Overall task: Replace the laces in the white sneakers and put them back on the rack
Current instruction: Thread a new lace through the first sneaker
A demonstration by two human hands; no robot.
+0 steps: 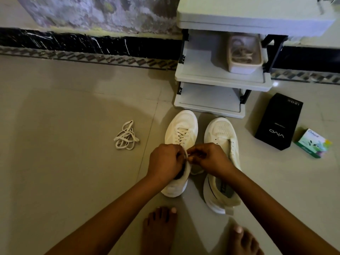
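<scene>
While L grip & R grip pinch lace, sneaker looks laced.

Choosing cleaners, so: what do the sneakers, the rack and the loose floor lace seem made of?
Sneakers: woven mesh fabric, matte, judging by the perforated toe texture. Rack: likely grey plastic, smooth moulded shelves, faint sheen. Loose lace: flat woven textile, probably cotton or polyester.

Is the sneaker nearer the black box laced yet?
No, the sneaker beside the black box shows only empty eyelets; the left hand and right hand pinch the lace of the other sneaker.
</scene>
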